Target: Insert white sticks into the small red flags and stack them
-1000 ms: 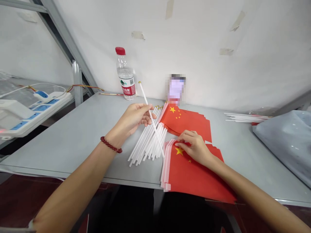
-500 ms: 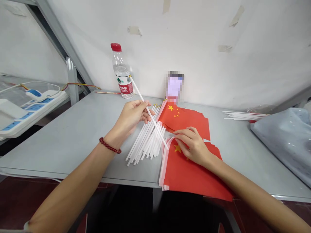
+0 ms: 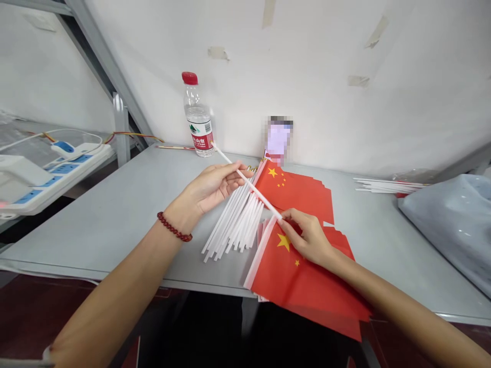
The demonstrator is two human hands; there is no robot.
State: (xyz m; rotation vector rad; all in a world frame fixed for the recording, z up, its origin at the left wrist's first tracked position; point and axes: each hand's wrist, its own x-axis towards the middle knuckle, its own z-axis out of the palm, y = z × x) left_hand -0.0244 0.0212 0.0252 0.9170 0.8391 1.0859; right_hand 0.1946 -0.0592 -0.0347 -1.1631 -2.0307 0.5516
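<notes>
Between thumb and fingers, my left hand (image 3: 217, 186) holds a white flagpole stick (image 3: 258, 193) slanting down to the right. Its lower end meets the top corner of a red flag (image 3: 307, 286) with yellow stars and a white sleeve along its left edge. My right hand (image 3: 307, 235) pinches that corner, fingers closed, and the flag lies partly lifted over a stack of like flags. Under and beside my left hand lies a bundle of white sticks (image 3: 230, 225) with gold tips. Behind them, more red flags (image 3: 303, 189) lie stacked beside the sticks.
A water bottle (image 3: 199, 128) with a red cap stands at the back by the wall, near a blurred phone (image 3: 279, 137). Loose white sticks (image 3: 383, 185) and a grey plastic bag (image 3: 452, 214) lie on the right. A power strip (image 3: 57, 176) sits at the left.
My right hand has taken the top flag's corner and lifted it a little. My left hand has tilted the stick flatter, bringing its lower end right to that corner.
</notes>
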